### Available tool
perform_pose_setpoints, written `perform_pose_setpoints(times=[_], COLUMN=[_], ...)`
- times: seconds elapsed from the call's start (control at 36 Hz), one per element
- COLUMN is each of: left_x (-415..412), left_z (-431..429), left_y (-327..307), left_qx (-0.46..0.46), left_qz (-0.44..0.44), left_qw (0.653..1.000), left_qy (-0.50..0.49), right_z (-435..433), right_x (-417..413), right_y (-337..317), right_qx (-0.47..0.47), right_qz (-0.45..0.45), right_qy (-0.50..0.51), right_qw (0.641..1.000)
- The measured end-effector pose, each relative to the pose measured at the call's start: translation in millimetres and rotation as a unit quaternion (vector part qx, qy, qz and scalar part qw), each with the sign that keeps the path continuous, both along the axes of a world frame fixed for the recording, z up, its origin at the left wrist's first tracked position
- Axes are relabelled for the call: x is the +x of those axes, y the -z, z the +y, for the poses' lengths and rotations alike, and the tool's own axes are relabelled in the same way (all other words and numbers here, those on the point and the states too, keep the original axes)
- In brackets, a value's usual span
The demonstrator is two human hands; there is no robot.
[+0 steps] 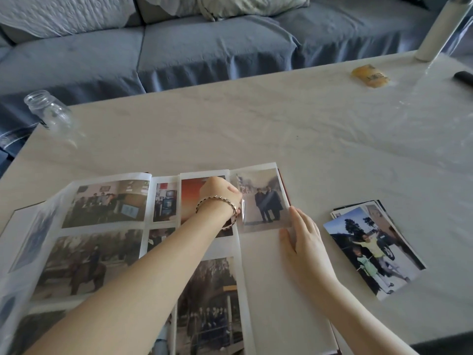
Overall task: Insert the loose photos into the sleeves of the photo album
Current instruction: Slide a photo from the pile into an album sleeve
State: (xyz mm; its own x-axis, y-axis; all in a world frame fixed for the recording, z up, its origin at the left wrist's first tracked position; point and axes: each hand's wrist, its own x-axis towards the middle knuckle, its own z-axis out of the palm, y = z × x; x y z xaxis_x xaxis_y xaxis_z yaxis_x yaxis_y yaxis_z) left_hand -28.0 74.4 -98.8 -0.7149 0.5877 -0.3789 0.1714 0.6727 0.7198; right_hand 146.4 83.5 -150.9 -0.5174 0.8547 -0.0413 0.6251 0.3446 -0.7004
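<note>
On the table point(281, 119), open album point(268, 290), top sleeve point(243, 210) taking one photo point(263, 198).

One album, one stack of loose photos point(373, 252) just right, sheets uncountable. Left hand point(222, 198) pinching the sleeve edge; right hand point(304, 242) flat, fingers straight and together, at the photo's right edge. Hold the mouth wide, nudge squarely, avoid buckling.

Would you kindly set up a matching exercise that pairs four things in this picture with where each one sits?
Things:
1. jar
2. photo stack
3. roll
4. album

Places:
A. far right corner of the table
B. near edge, lying open
C. far left corner
D. just right of the album

Pairs: 1-C, 2-D, 3-A, 4-B
</note>
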Motion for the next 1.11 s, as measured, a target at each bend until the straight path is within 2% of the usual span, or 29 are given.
perform_pose_setpoints(times=[0.11, 0.19, 0.25, 0.53, 0.67, 0.78, 0.97, 1.11], left_x=[7, 11, 12, 16, 19, 16, 7, 10], left_z=[-1, -3, -2, -7, -7, -6, 0, -1], left_y=[-2, -6, -7, 5, 11, 10, 3, 9], left_qx=[0.002, -0.055, -0.058, 0.062, 0.102, 0.08, 0.047, 0.063], left_qz=[-0.046, -0.024, -0.012, -0.034, -0.082, -0.056, -0.064, -0.041], left_qw=[0.999, 0.995, 0.995, 0.997, 0.989, 0.995, 0.997, 0.997], left_qy=[0.024, 0.081, 0.084, -0.023, -0.066, -0.026, 0.021, 0.034], right_z=[0, 0, 0, 0, 1, 0, 0, 0], right_x=[-1, -1, -1, 0, 1, 1, 0, 0], right_y=[-1, -1, -1, -1, 1, 2, 2, 3], right_qx=[0.005, 0.008, 0.011, 0.004, 0.0, -0.009, 0.005, 0.013], right_qz=[0.001, 0.002, 0.003, 0.022, 0.031, 0.047, 0.051, 0.04], right_qy=[0.006, 0.006, 0.006, 0.013, 0.018, 0.024, 0.028, 0.024], right_qw=[1.0, 1.0, 1.0, 1.0, 0.999, 0.999, 0.998, 0.999])
